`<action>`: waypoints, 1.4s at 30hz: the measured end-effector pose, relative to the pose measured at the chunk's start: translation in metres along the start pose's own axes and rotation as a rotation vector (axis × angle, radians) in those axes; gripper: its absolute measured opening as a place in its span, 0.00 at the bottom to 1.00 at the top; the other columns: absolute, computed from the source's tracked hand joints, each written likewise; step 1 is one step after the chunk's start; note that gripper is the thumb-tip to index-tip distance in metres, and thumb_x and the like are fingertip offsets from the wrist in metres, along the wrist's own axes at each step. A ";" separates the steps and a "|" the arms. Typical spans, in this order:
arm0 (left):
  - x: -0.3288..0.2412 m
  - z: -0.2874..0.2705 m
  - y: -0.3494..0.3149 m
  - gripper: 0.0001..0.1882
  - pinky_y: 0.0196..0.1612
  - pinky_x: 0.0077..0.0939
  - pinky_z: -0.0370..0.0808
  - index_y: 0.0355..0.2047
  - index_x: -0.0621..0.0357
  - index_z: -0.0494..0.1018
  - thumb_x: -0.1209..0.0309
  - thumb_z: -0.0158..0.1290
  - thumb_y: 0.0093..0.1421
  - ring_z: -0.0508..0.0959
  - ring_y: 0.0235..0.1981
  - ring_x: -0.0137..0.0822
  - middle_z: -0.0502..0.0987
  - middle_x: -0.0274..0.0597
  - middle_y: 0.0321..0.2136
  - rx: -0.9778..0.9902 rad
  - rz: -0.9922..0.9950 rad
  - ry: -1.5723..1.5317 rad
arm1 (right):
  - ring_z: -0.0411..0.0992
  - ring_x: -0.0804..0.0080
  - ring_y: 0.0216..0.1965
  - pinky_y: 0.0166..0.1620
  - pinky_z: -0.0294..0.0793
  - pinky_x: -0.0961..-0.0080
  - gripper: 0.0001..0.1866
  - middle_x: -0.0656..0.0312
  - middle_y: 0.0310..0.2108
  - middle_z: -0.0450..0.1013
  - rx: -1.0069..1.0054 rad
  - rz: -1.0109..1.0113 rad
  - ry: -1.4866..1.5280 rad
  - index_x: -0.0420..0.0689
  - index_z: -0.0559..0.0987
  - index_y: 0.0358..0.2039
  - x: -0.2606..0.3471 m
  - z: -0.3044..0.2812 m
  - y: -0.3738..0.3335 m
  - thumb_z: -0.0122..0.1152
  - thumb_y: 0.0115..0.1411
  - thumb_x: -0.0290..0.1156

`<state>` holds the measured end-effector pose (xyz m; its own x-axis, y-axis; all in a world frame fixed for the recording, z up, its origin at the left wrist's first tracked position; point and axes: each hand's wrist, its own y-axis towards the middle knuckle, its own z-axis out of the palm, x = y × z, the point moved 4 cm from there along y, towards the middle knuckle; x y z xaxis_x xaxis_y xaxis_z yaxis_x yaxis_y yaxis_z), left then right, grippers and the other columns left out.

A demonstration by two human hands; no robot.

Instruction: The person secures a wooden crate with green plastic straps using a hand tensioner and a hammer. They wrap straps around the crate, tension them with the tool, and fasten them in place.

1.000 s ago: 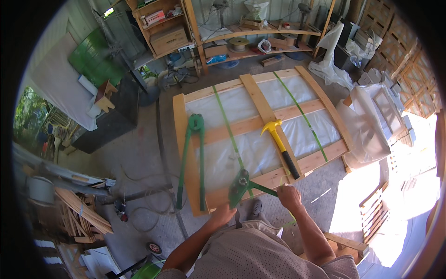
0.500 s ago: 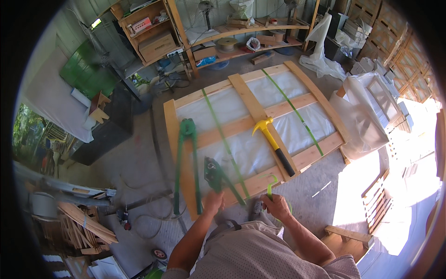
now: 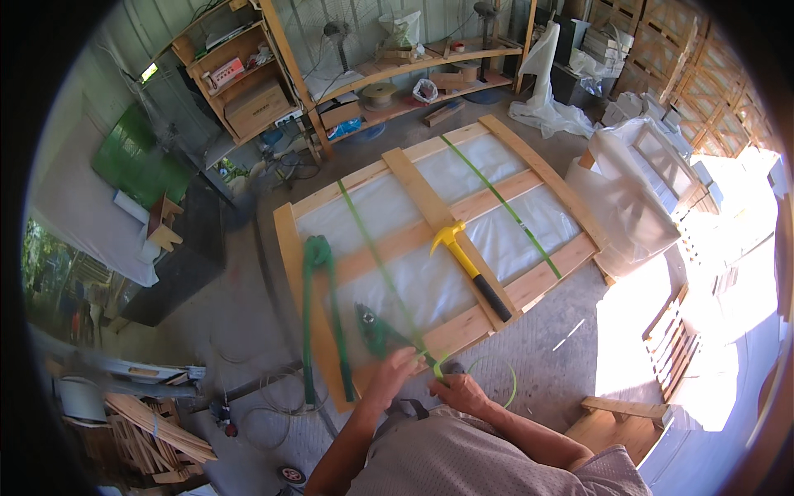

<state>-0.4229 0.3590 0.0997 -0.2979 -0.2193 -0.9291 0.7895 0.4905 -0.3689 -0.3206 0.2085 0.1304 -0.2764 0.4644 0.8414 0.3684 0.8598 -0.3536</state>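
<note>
A wooden crate point(image 3: 397, 161) lined with white plastic film lies in front of me, with green straps point(image 3: 504, 202) running across it. My left hand point(image 3: 399, 368) is closed round the handle of a green strapping tensioner point(image 3: 374, 329) at the crate's near edge. Just right of it, my right hand point(image 3: 463, 393) grips a loose light-green strap end point(image 3: 443, 360), which curls off to the right. A yellow claw hammer point(image 3: 468, 263) with a black grip rests on the middle slats. Along the left slat lies a green tool with two long handles point(image 3: 318, 252).
Shelves point(image 3: 413, 68) with boxes and a spool stand at the back. A film-wrapped crate point(image 3: 620, 202) is to the right, above a pallet point(image 3: 672, 351). Wood strips point(image 3: 157, 417) are piled at lower left, near a hose point(image 3: 277, 397) on the floor.
My right hand has moved left and down with the strap end, close to my left hand. The left hand has shifted slightly right along the tensioner. The whole view has shifted a little.
</note>
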 end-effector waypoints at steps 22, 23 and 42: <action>-0.029 0.077 -0.024 0.14 0.43 0.34 0.69 0.48 0.56 0.70 0.70 0.49 0.62 0.74 0.39 0.40 0.73 0.42 0.40 0.324 0.511 0.649 | 0.69 0.56 0.50 0.51 0.71 0.62 0.19 0.58 0.46 0.72 -0.158 -0.371 -0.070 0.48 0.77 0.44 0.031 -0.056 -0.007 0.62 0.53 0.40; -0.025 0.078 -0.024 0.20 0.52 0.38 0.64 0.54 0.58 0.66 0.71 0.48 0.61 0.69 0.50 0.43 0.71 0.45 0.47 0.420 0.372 0.727 | 0.68 0.56 0.51 0.51 0.71 0.63 0.19 0.59 0.47 0.71 -0.074 -0.335 -0.158 0.49 0.76 0.45 0.030 -0.054 -0.005 0.62 0.53 0.40; 0.008 0.069 -0.065 0.14 0.28 0.28 0.70 0.31 0.64 0.70 0.64 0.47 0.65 0.76 0.21 0.37 0.75 0.45 0.22 0.187 -0.059 -0.351 | 0.76 0.62 0.33 0.34 0.76 0.71 0.07 0.59 0.32 0.76 0.013 -0.644 -0.281 0.41 0.80 0.35 0.041 -0.025 0.015 0.57 0.56 0.27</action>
<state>-0.4397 0.2671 0.1181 -0.1700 -0.5329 -0.8290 0.8701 0.3137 -0.3801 -0.3042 0.2350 0.1698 -0.6553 -0.1028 0.7483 0.0440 0.9838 0.1736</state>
